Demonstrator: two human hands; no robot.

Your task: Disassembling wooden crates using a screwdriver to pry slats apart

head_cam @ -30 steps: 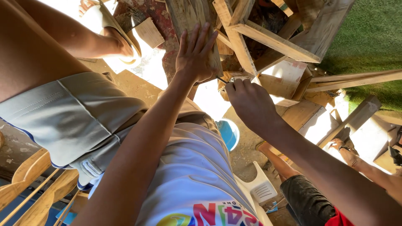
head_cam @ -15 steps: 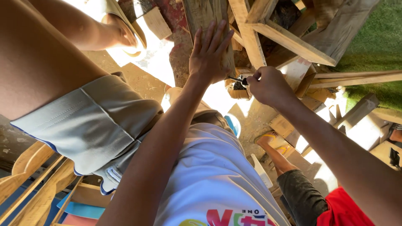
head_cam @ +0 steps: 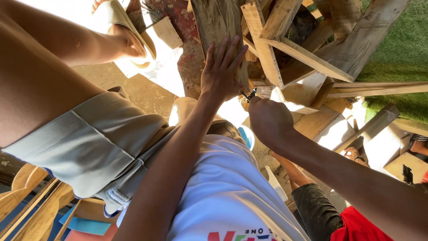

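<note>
Plank [head_cam: 218, 22]: rough, weathered wood, upright in a pile of pallet boards.
Left hand [head_cam: 220, 71]: flat on it, fingers spread.
Right hand [head_cam: 269, 120]: fist clamped on small dark tool [head_cam: 250, 94] beside plank.

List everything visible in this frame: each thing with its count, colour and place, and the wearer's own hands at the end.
wooden plank: one, weathered brown, upper centre, under the left palm.
wooden frame pieces: several, pale, crossed at upper right.
small dark tool: one, black, at the right fist; its kind is too small to tell.
green mat: one, far right.
sandal: one, beige, on another person's foot at upper left.
grey shorts: one pair, on that person, left.
white shirt: one, lower centre.
red garment: one, bottom right.
left hand: open, flat on the plank.
right hand: closed in a fist around the tool.
</note>
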